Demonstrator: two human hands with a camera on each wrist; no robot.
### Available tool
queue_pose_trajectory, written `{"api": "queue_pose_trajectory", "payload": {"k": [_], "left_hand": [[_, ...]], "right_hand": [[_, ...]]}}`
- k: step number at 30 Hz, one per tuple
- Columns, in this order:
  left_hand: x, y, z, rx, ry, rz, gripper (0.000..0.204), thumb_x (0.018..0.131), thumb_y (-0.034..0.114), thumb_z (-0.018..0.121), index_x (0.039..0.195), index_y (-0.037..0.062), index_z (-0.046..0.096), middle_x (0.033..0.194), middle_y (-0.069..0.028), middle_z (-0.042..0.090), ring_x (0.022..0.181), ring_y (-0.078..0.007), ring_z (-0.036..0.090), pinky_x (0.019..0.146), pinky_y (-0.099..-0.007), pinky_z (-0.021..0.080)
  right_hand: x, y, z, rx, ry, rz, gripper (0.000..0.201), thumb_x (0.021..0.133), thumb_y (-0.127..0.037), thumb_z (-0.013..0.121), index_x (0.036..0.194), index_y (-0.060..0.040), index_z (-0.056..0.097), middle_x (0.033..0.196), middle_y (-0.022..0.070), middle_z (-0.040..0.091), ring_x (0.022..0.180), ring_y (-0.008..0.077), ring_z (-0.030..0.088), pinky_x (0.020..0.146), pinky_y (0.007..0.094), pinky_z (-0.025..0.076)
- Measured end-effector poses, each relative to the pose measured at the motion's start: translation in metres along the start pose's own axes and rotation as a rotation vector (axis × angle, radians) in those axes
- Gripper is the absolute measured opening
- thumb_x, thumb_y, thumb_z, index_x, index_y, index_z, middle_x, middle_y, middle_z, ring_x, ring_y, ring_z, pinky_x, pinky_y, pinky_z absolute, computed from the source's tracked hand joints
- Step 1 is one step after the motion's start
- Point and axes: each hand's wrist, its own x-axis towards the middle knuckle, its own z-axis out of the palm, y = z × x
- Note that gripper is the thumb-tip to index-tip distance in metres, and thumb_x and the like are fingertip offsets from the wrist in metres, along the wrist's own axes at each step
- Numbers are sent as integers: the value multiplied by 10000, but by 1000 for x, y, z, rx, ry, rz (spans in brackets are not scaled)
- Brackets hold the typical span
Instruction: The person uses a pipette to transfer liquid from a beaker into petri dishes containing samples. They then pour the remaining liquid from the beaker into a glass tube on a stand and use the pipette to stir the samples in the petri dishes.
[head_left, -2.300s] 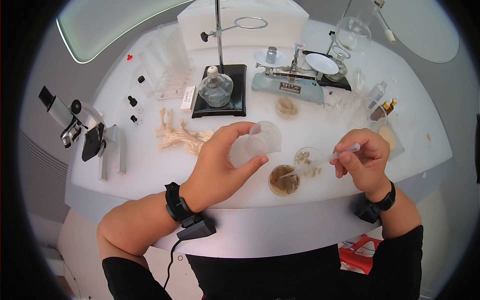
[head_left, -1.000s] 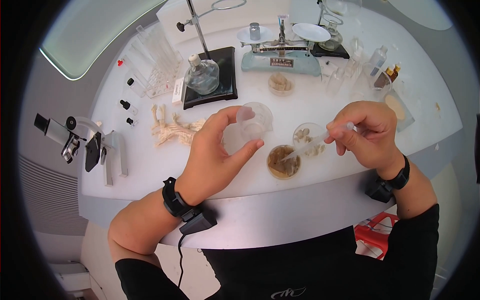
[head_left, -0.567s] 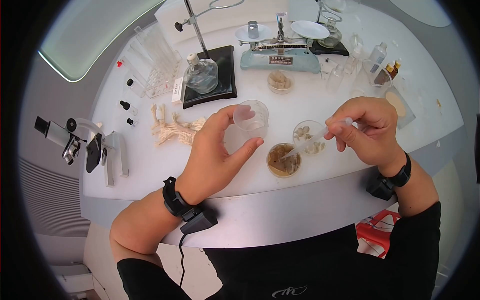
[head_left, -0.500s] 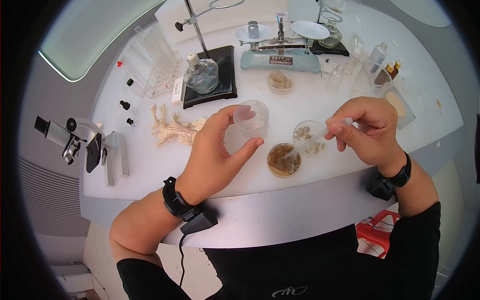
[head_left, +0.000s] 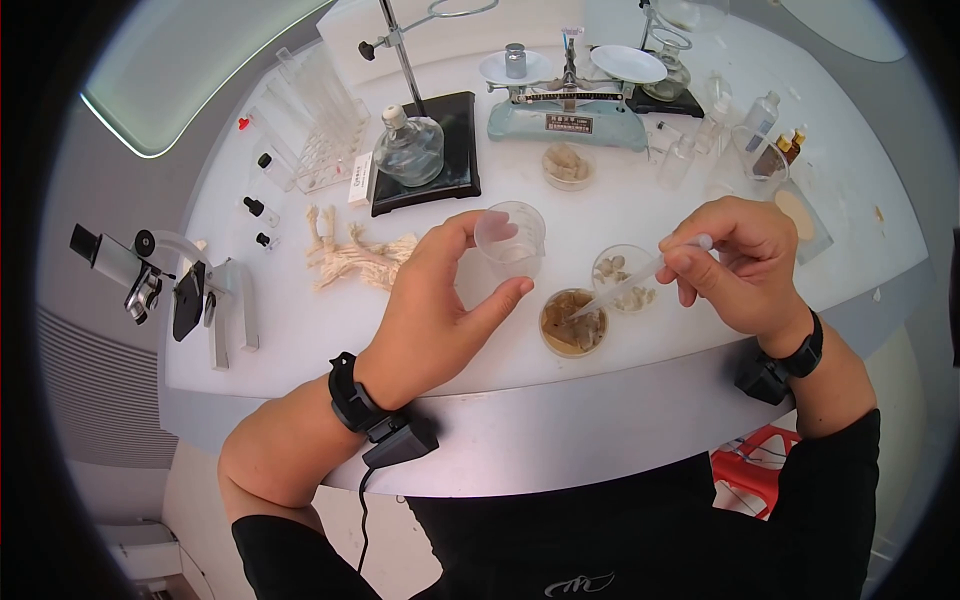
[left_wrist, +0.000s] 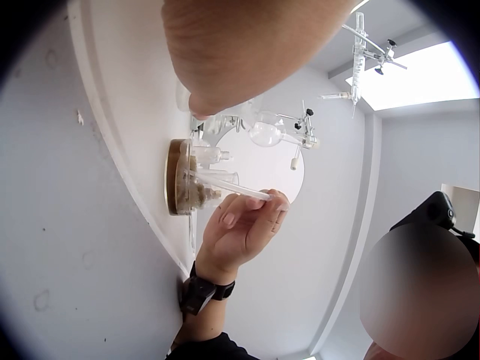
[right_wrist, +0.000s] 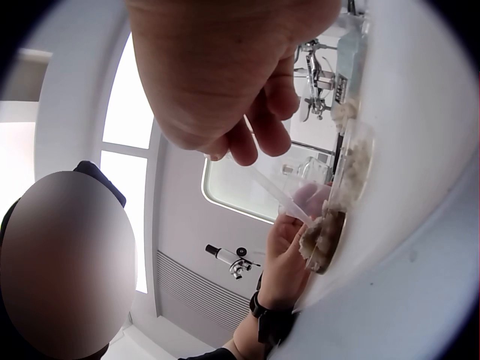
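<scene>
In the head view my left hand [head_left: 432, 302] grips a small clear beaker [head_left: 511, 240], tilted, between thumb and fingers just above the table. My right hand [head_left: 738, 265] pinches a translucent plastic dropper [head_left: 640, 279] near its bulb end. The dropper slants down to the left, its tip in a round dish [head_left: 573, 345] of brown, wet-looking pieces. Partly behind the dropper lies a second dish [head_left: 624, 252] with pale pieces. The left wrist view shows the dropper [left_wrist: 238, 187] reaching the brown dish [left_wrist: 174, 178]; in the right wrist view its tip [right_wrist: 304, 217] meets the brown pieces.
A microscope [head_left: 187, 290] stands at the left, beside capped bottles [head_left: 262, 210] and white root-like strands [head_left: 355, 262]. Behind are a glass burner [head_left: 408, 152] on a stand base, a balance [head_left: 568, 125] and a dish of pale pieces [head_left: 568, 165]. Glassware and bottles [head_left: 762, 115] stand at the right.
Over the longer span, the beaker in my left hand has shifted and turned slightly, and the brown pieces under the dropper's tip lie differently. Both grips are unchanged; the head view has shifted.
</scene>
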Motion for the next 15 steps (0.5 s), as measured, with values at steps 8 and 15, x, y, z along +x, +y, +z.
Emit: {"api": "queue_pose_trajectory", "payload": {"k": [8, 15], "left_hand": [[0, -1, 0, 17, 8, 7, 537, 1015, 145, 876, 1473, 1, 635, 1432, -150, 740, 1366, -263, 689, 1186, -381, 504], [0, -1, 1, 32, 11, 20, 543, 1011, 143, 877, 1475, 0, 634, 1428, -152, 745, 1365, -269, 692, 1181, -381, 508]], "right_hand": [[0, 2, 2, 8, 11, 3, 50, 1065, -7, 792, 1101, 23, 776, 994, 120, 825, 801, 107, 782, 564, 221, 591], [0, 5, 2, 17, 19, 11, 69, 1062, 5, 788, 1122, 21, 757, 1015, 117, 827, 788, 94, 775, 566, 219, 590]]}}
